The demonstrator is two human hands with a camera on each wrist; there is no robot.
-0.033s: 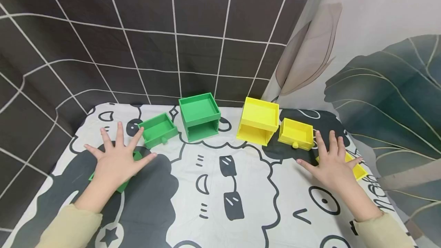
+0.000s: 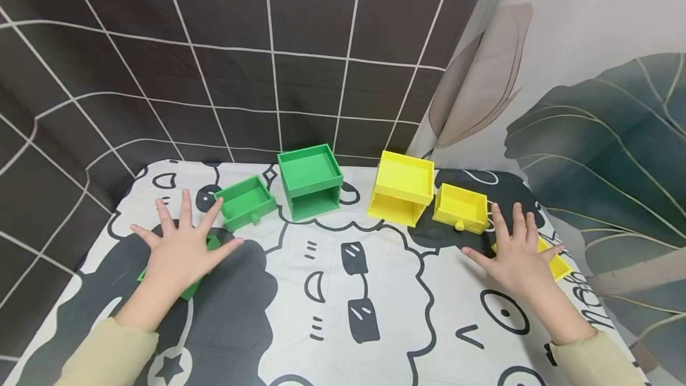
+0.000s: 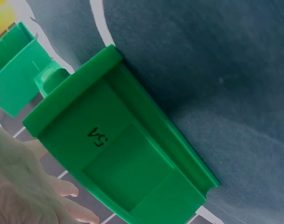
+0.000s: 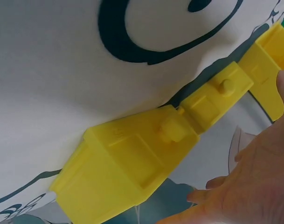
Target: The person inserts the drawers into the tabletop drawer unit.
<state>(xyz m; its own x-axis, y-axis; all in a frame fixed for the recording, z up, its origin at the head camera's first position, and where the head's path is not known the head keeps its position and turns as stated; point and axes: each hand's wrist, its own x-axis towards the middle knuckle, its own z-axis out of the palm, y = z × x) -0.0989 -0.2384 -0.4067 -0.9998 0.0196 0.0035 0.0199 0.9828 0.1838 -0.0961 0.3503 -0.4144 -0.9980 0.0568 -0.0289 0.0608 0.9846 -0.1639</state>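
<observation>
My left hand (image 2: 182, 255) is spread with straight fingers above a green drawer (image 2: 189, 292), covering most of it in the head view. In the left wrist view this green drawer (image 3: 109, 144) shows a knob and black marking. A second green drawer (image 2: 248, 201) lies past the fingertips, beside a green cabinet (image 2: 311, 174). My right hand (image 2: 520, 264), also spread, hovers over a yellow drawer (image 2: 558, 265), seen with its knob in the right wrist view (image 4: 137, 154). Another yellow drawer (image 2: 461, 207) stands beside a yellow cabinet (image 2: 404, 177). Neither hand holds anything.
A cartoon-patterned cloth (image 2: 300, 344) covers the table. Behind it hangs a dark cloth with white grid lines (image 2: 225, 76). To the right is a pale curtain with leaf prints (image 2: 605, 153). Both cabinets have an open slot facing me.
</observation>
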